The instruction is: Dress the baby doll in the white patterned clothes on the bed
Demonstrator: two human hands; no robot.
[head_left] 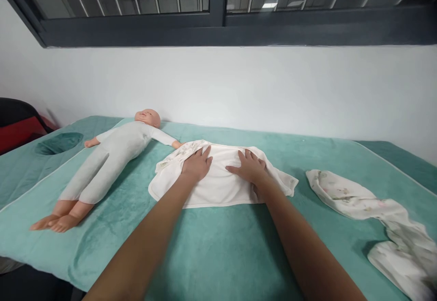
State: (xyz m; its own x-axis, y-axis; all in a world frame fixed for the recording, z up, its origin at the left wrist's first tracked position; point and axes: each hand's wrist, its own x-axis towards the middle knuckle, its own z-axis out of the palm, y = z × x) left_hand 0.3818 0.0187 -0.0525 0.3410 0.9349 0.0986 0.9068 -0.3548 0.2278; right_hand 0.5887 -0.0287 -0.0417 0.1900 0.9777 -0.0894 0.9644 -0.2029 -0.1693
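Observation:
A small white baby shirt (218,178) lies spread on the green cover in front of me, with a faint print showing along its upper left part. My left hand (198,163) rests flat on its left side, fingers apart. On the shirt's right side lies my right hand (250,168), its fingers also spread. Neither hand grips the cloth. Left of the shirt, a baby doll (118,150) in a white bodysuit lies on its back. One of the doll's hands reaches the shirt's upper left edge.
Crumpled white printed baby clothing (362,201) lies at the right. The green plush cover (218,255) has a round hole (59,143) at far left. A white wall (218,87) and a dark window frame (136,32) stand behind. A red and black object (20,128) sits at the left edge.

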